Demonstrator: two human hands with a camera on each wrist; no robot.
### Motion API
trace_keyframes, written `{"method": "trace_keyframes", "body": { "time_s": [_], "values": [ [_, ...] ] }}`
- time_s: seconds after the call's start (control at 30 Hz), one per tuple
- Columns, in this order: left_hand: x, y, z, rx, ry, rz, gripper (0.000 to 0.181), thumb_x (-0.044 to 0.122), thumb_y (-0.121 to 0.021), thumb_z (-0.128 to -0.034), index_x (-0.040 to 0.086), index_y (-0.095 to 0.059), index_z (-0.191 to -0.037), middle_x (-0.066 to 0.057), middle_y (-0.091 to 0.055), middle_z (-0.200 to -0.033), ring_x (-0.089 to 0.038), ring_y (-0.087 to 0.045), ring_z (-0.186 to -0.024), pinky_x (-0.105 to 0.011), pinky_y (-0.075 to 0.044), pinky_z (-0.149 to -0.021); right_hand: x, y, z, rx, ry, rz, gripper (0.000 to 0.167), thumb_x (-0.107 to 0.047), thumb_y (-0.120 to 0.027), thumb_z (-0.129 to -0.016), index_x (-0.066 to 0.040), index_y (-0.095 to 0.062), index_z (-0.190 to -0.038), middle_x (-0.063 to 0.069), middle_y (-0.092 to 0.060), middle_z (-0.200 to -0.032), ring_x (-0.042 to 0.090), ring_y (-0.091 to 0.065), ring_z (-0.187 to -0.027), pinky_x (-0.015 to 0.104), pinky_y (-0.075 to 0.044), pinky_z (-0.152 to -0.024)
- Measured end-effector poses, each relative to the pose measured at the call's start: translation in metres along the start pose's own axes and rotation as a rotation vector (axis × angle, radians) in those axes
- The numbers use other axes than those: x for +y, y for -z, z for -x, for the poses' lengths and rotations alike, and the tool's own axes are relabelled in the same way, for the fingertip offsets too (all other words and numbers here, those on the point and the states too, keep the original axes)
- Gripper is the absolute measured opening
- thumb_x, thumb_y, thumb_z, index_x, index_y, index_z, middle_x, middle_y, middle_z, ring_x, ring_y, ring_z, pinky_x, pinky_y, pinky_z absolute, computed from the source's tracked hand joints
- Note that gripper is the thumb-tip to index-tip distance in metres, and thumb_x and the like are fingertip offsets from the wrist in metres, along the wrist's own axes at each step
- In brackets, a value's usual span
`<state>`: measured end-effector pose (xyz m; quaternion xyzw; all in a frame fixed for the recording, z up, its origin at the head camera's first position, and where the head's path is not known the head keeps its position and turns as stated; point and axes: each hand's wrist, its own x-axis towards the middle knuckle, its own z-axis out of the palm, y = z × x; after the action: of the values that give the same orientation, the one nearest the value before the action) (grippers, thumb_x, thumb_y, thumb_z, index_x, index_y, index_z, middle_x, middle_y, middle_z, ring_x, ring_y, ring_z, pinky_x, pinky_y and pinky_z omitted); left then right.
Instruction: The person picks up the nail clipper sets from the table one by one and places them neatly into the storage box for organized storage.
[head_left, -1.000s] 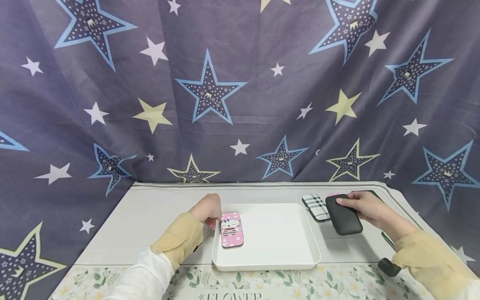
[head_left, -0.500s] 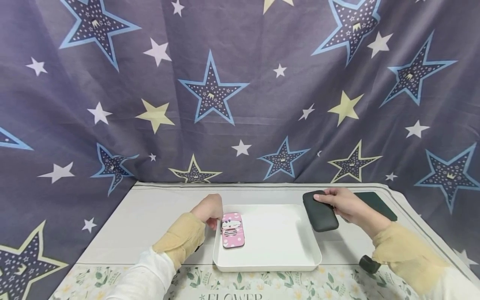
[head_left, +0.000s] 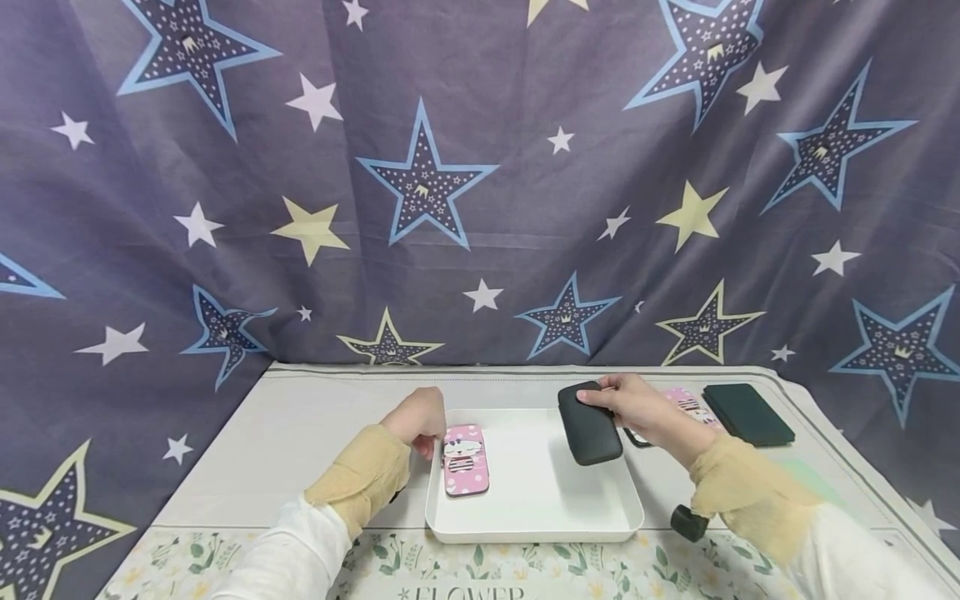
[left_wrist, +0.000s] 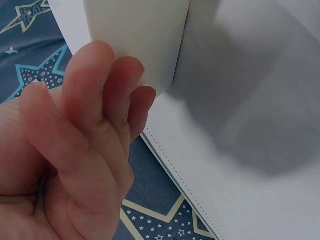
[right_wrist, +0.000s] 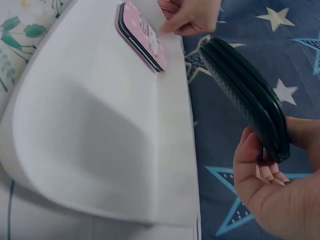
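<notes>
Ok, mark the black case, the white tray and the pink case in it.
Black case (head_left: 590,427): head view, middle of its broad face.
White tray (head_left: 534,536): head view, its near wall.
Pink case (head_left: 466,467): head view, middle of its printed face.

"FLOWER" printed (head_left: 468,593) on the floral band (head_left: 465,571) of the cloth covering the counter (head_left: 285,450)
The word stands in grey capitals at the bottom edge of the head view, with a small flower-shaped mark (head_left: 402,593) just before its F; as signs, little crown emblems (head_left: 422,191) sit inside the large outlined stars (head_left: 411,162) on the dark curtain (head_left: 525,250) behind.
</notes>
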<state>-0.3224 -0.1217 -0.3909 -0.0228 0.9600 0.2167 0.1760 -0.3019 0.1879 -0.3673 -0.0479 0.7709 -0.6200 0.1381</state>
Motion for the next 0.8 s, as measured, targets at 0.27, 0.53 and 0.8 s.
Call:
{"method": "trace_keyframes", "body": {
  "time_s": [0.27,0.53,0.8],
  "values": [
    [0.000,0.001,0.003,0.006,-0.018,0.003,0.011,-0.013,-0.055,-0.0737,-0.014,-0.060,-0.084,-0.011,-0.060,-0.045,-0.013,-0.050,-0.032,-0.019,-0.046,-0.032,-0.001,-0.027,-0.011,0.032,-0.017,0.071,0.030,-0.014,-0.064,-0.087,0.010,-0.053,-0.102,0.009,-0.063,-0.084,0.011,-0.063,-0.066,0.024,-0.058,-0.062],
    [-0.001,0.001,0.002,0.003,-0.015,-0.006,0.014,-0.012,-0.057,-0.0738,-0.015,-0.060,-0.088,-0.011,-0.060,-0.047,-0.013,-0.051,-0.033,-0.020,-0.048,-0.034,0.005,-0.053,-0.027,0.048,-0.037,0.100,0.030,-0.014,-0.067,-0.086,0.010,-0.057,-0.101,0.009,-0.063,-0.082,0.011,-0.061,-0.065,0.025,-0.058,-0.062],
    [0.000,0.002,0.001,-0.009,-0.007,-0.008,0.010,-0.012,-0.061,-0.0738,-0.013,-0.060,-0.084,-0.011,-0.059,-0.046,-0.014,-0.053,-0.034,-0.020,-0.050,-0.036,0.013,-0.079,-0.032,0.074,-0.038,0.212,0.026,-0.016,-0.071,-0.083,0.004,-0.059,-0.094,0.005,-0.062,-0.075,0.010,-0.056,-0.062,0.021,-0.050,-0.054]
  ]
}}
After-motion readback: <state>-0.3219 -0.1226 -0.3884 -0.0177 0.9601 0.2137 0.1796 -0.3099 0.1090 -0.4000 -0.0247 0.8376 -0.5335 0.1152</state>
